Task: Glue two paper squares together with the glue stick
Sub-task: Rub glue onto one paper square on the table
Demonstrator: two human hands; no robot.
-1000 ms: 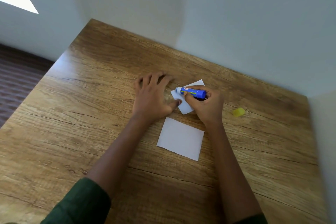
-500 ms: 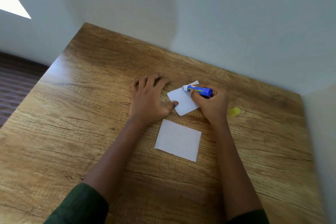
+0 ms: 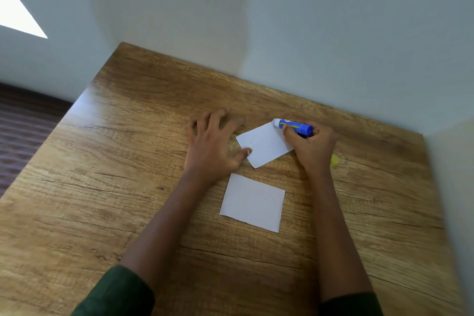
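At the far corner of the farther white paper square [image 3: 265, 145], the blue glue stick [image 3: 293, 126] with its white end lay almost flat, gripped by the right hand [image 3: 311, 147], whose fingers curled round the barrel at that square's right side. The left hand [image 3: 213, 146] rested just left of the square, its fingers spread wide on the brown wood-grain surface [image 3: 128, 161], and only the thumb tip pressed the square's left corner. The nearer white paper square [image 3: 252, 202] lay flat just on the person's side of the first one, apart from it and untouched. A small yellow cap [image 3: 334, 160] sat to the right of the farther square, partly hidden behind the right hand.

The step in hand looked to be spreading glue over the pinned square. Whether the glue tip actually met the paper could not be told. To do it well, the strokes would best run away from the thumb, so the thin sheet was drawn taut and did not buckle. A single thumb on one corner probably let the sheet swing, so light pressure or a second finger on the square would help. The stick seemed too flat; raising it would bring the glue face down on the paper, not the casing. The corners and edges wanted covering before the nearer square was laid on top
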